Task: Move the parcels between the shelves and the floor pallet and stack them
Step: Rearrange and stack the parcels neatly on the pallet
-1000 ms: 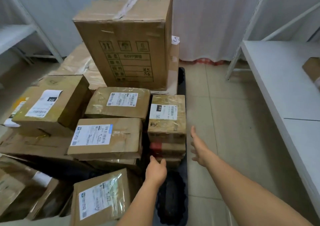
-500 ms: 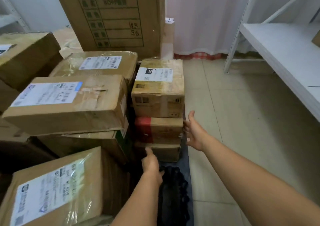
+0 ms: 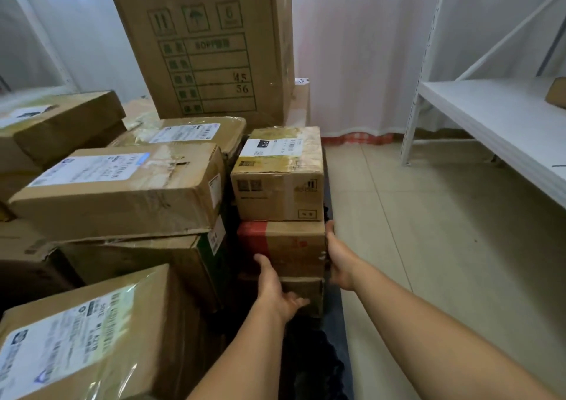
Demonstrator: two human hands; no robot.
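Hands — left hand, right hand — flat, fingers straight, flanking red-taped parcel.

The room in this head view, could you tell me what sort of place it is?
Probably a parcel storeroom or small sorting depot: taped cardboard parcels with shipping labels stacked on a floor pallet, beside bare white metal shelving.

Head view, angled forward and down, close above stacked parcels, 1 camera

The right hand's fingers vanish behind the red-taped box; at three o'clock, a shelf box is cropped.
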